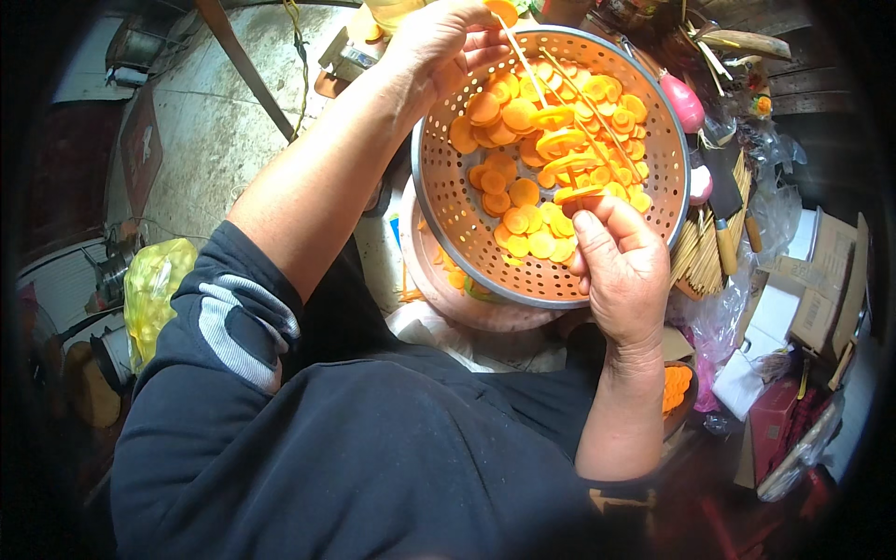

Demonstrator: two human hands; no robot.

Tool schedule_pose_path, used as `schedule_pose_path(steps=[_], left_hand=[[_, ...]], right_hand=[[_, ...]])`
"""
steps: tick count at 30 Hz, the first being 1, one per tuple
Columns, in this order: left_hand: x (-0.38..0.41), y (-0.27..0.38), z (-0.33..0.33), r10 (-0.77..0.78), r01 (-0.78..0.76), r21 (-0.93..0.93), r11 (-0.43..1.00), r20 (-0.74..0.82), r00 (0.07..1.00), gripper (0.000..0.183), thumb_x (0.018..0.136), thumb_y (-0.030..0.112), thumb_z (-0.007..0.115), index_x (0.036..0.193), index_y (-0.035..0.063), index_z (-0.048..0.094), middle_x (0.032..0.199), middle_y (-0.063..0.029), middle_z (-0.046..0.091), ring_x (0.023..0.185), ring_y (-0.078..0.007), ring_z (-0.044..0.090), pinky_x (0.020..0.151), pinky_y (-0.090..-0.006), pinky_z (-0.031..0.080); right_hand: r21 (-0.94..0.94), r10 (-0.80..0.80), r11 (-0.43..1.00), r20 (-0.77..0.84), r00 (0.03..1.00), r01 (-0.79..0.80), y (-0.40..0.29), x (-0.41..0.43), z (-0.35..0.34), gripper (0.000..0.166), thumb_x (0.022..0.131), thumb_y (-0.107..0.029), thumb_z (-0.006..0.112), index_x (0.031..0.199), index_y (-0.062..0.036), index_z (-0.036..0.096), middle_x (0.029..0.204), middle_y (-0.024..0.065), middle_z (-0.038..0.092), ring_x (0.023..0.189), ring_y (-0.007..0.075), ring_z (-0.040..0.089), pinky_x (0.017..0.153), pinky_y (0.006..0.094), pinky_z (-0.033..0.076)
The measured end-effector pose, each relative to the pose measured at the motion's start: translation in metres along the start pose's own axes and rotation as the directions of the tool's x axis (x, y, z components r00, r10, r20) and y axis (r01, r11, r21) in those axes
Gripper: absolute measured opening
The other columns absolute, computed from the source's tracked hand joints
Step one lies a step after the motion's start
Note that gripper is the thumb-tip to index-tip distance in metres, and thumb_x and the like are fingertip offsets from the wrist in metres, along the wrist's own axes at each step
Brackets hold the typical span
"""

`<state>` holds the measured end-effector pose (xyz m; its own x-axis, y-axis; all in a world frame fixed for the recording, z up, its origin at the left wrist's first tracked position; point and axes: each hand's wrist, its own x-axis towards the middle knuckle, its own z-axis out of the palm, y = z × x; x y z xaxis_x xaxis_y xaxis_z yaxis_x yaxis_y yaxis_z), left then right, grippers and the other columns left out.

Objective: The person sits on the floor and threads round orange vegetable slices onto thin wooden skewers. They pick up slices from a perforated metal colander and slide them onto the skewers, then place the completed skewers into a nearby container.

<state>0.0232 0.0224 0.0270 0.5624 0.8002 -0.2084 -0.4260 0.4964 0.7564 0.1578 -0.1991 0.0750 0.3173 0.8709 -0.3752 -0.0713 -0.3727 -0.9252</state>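
Note:
A metal colander (658,210) full of round carrot slices (518,115) lies before me over a pink basin. A thin wooden skewer (521,59) runs between my hands, with several carrot slices threaded on its lower part. My right hand (623,259) pinches the skewer's lower end at the lowest slice. Above the colander's upper left rim, my left hand (448,42) holds a single carrot slice (502,10) at the skewer's upper end; whether that slice is pierced I cannot tell. More thin skewers (595,112) lie across the slices inside the colander.
Under the colander, the pink basin (448,301) holds carrot scraps. Right of it are a bundle of skewers (700,252), a wooden-handled tool (726,248), a pink radish (680,101) and cardboard boxes (826,308). A bowl (689,409) with carrot slices stands lower right. A yellow plastic bag (157,294) is at left.

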Motion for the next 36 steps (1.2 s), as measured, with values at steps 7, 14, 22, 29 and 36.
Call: schedule_pose_path(steps=[7,14,22,29,36], left_hand=[[-0.004,0.001,0.006,0.052,-0.071,0.105,0.992,0.171,0.984,0.015,0.084,0.009,0.061,0.097,0.003,0.057,0.086,-0.009,0.064,0.071,-0.0152,0.064,0.066,-0.026,0.056],[-0.025,-0.04,0.038,-0.096,0.073,0.22,0.973,0.098,0.991,0.012,0.085,0.011,0.059,0.094,0.0036,0.058,0.088,-0.0059,0.061,0.077,-0.012,0.062,0.067,-0.0224,0.055],[-0.026,-0.042,0.041,-0.087,0.065,0.218,0.974,0.09,0.992,0.013,0.084,0.01,0.06,0.095,0.0033,0.058,0.087,-0.0054,0.06,0.077,-0.0119,0.062,0.068,-0.0228,0.055],[-0.014,-0.044,0.03,-0.064,0.043,0.291,0.956,0.06,0.996,0.015,0.084,0.014,0.059,0.096,0.0051,0.059,0.09,-0.0065,0.063,0.073,-0.0139,0.062,0.067,-0.0266,0.054],[-0.024,-0.076,0.036,-0.357,-0.014,0.978,0.206,0.089,0.93,0.017,0.074,0.015,0.061,0.087,0.0044,0.065,0.075,-0.0081,0.065,0.071,-0.0139,0.063,0.066,-0.0286,0.05]], right_hand=[[-0.041,-0.004,0.999,-0.011,1.0,0.003,0.001,-0.003,-0.003,0.015,0.091,-0.012,0.054,0.097,-0.0005,0.062,0.06,-0.0044,0.051,0.048,0.0004,0.042,0.044,0.0138,0.033],[0.093,0.01,0.996,-0.061,0.998,-0.004,-0.002,0.002,-0.007,0.009,0.09,-0.009,0.055,0.088,-0.0019,0.059,0.064,-0.0032,0.051,0.051,0.0018,0.044,0.045,0.0156,0.034],[0.08,0.01,0.997,-0.067,0.998,-0.005,-0.003,0.003,-0.008,0.007,0.09,-0.007,0.055,0.086,-0.0022,0.058,0.069,-0.0024,0.053,0.054,0.0027,0.046,0.047,0.0166,0.036],[0.081,-0.002,0.997,-0.117,0.993,0.012,-0.004,0.006,-0.008,0.011,0.09,-0.012,0.056,0.088,-0.0022,0.061,0.066,-0.0035,0.053,0.055,0.0023,0.045,0.048,0.0161,0.035],[0.15,-0.063,0.985,-0.177,0.982,0.09,0.002,0.007,-0.01,0.012,0.09,-0.014,0.057,0.091,-0.0032,0.062,0.059,-0.0046,0.051,0.044,-0.0007,0.04,0.041,0.0127,0.03]])
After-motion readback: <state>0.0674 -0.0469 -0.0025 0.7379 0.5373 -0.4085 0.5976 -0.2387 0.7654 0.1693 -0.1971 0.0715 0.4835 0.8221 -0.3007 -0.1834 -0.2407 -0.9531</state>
